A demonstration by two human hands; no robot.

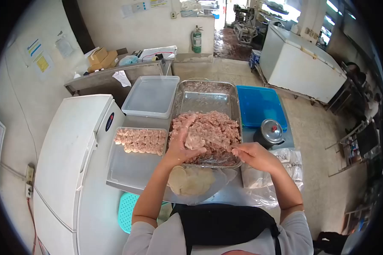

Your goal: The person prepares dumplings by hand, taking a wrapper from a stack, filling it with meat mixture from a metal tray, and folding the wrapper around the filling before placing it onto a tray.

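A: What lies closest to the person?

B: A stack of round dough wrappers [190,180] on clear plastic, at six o'clock of the work area, just below the hands.

A: And the hands?

B: The left hand [181,146] is cupped, fingers curled around a single wrapper [194,140] with filling on it. The right hand [252,155], at about three o'clock from it, is closed around a thin utensil [223,145] whose tip reaches toward that wrapper. What the utensil is, I cannot tell.

A: What is under them?

B: A glass dish [208,98] of minced meat filling [212,127], touching both hands from above.

A: To the sides?

B: At nine o'clock, a tray [130,170] with a row of finished dumplings [141,140]. At three o'clock, a small lidded pot [270,132].

A: Farther off?

B: At eleven o'clock a translucent tub [151,96]; at one o'clock a blue lid [259,105]. Beyond, a fire extinguisher [196,39] stands at twelve.
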